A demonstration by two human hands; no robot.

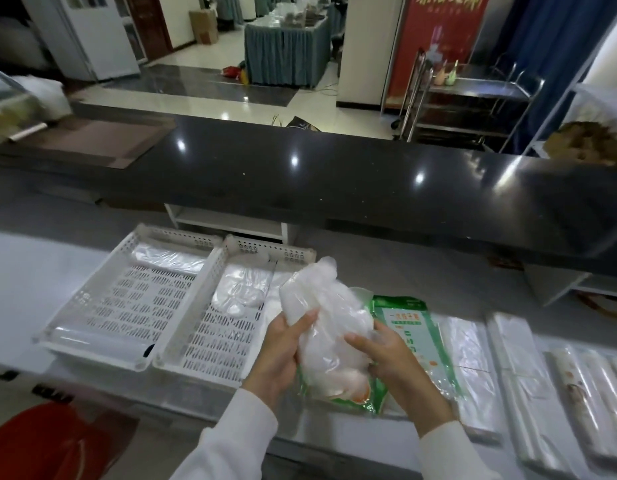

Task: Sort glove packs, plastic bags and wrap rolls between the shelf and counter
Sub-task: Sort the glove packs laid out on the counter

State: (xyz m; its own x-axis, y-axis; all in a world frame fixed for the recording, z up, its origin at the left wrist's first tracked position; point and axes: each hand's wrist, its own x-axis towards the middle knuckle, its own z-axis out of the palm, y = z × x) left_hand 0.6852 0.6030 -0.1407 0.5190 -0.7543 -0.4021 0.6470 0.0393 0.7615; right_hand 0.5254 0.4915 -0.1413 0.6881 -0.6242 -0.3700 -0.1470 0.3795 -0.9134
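Both hands hold one clear glove pack (326,320) upright over the steel counter. My left hand (283,351) grips its left side and my right hand (386,358) grips its right side. Under it lies a green-printed glove pack (409,327). Two white perforated baskets stand to the left: the left basket (92,299) holds a wrap roll (95,341) and clear bags (168,258), the right basket (227,341) holds loose clear gloves (239,292). Flat plastic bag packs (473,351) and wrap rolls (591,386) lie at the right.
A black glossy upper counter (300,168) runs across behind the work surface, with brown cardboard (99,140) on its left end. A red bin (47,445) sits low at the left. A steel trolley (466,98) and a skirted table (286,53) stand in the room beyond.
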